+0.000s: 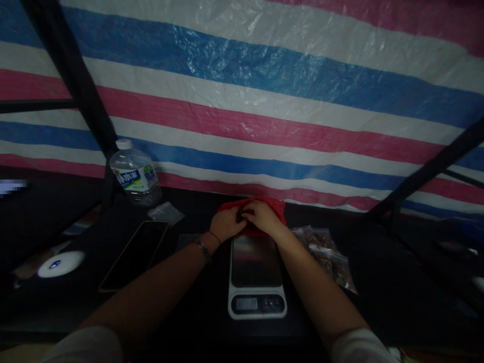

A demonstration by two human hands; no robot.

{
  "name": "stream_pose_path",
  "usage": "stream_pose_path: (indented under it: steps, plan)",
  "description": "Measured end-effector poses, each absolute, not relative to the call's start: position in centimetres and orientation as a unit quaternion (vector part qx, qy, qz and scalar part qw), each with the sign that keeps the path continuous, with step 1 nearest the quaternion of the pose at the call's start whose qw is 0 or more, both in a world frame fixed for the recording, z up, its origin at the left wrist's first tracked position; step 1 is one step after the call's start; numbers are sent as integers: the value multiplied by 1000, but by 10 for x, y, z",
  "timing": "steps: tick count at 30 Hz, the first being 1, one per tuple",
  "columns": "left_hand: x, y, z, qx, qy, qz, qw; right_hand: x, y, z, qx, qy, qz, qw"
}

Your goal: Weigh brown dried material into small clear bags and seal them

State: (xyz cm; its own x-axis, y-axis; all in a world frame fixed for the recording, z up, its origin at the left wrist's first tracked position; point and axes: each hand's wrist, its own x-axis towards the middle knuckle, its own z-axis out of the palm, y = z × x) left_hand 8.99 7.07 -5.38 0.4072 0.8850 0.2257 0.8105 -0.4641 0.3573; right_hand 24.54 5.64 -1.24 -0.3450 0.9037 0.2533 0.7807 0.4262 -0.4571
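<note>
Both hands meet over a red plastic bag (279, 207) behind a white kitchen scale (257, 267). My left hand (228, 223) is closed, its fingertips near a small dark piece (239, 216) that I cannot identify. From the right, my right hand (261, 216) reaches in with bent fingers pressed together at that same spot. What exactly the fingertips grip is hidden. The scale's metal plate lies in front of the hands, and its lit display (246, 303) shows a number. Just right of the right forearm lie clear zip bags (330, 259) with brown dried bits inside.
A large clear bottle (138, 176) stands at the left, with a small clear zip bag (166, 214) beside it. A phone (136, 254) and a white oval device (61, 264) lie nearer. Dark frame legs (71, 75) flank a striped plastic sheet (245, 101) behind the table.
</note>
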Motion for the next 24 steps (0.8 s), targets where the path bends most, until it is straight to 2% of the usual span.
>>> stream_pose_path:
  steps: [4,8,11,16,21,24]
  plan:
    - [90,71,-54,833,508,191,105,243,56,-13,-503,-798,139,300]
    - [90,72,-56,836,507,188,98,243,55,-14,-510,-807,115,273]
    - [90,72,-55,834,513,181,97,246,56,-13,-530,-799,139,248]
    - [89,69,-51,821,526,191,109,252,59,-12,-587,-757,132,254]
    - [89,64,-45,804,524,258,111,255,60,-24,-619,-759,134,152]
    - [90,62,-43,802,536,241,106,252,59,-33,-589,-788,147,104]
